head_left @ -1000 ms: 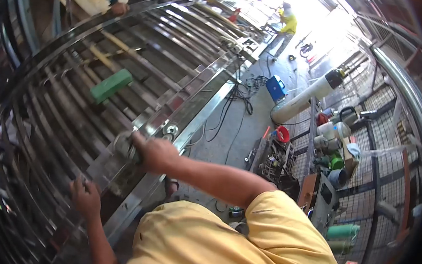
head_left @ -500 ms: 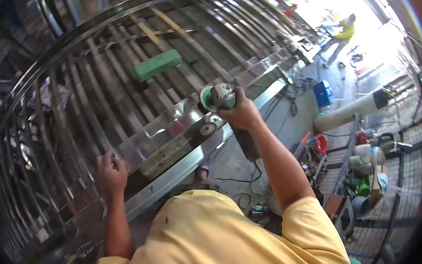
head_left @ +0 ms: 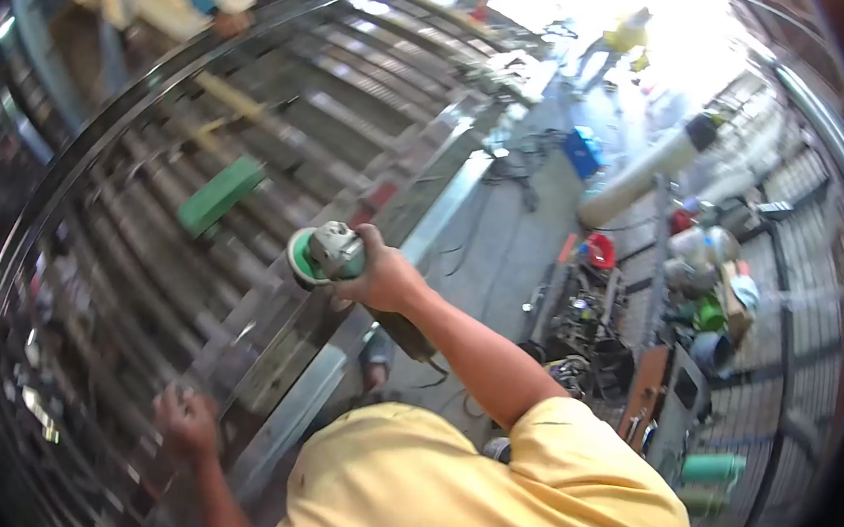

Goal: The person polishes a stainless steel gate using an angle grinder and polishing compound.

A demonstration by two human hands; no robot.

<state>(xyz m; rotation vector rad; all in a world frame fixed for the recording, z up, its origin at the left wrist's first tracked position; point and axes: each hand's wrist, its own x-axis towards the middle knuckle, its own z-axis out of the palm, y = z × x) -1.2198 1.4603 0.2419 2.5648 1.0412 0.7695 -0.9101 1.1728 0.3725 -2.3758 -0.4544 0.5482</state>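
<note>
Right hand wraps tight round the angle grinder, its green disc raised just off the steel gate. Left hand, blurred, seems clenched on a bar; brace there, lower the disc flat.

A big shiny stainless steel gate frame of parallel bars lies flat, filling the left side. A green rectangular block rests on its bars. Beside it, the grey concrete floor carries black cables, a blue box and a long white cylinder
</note>
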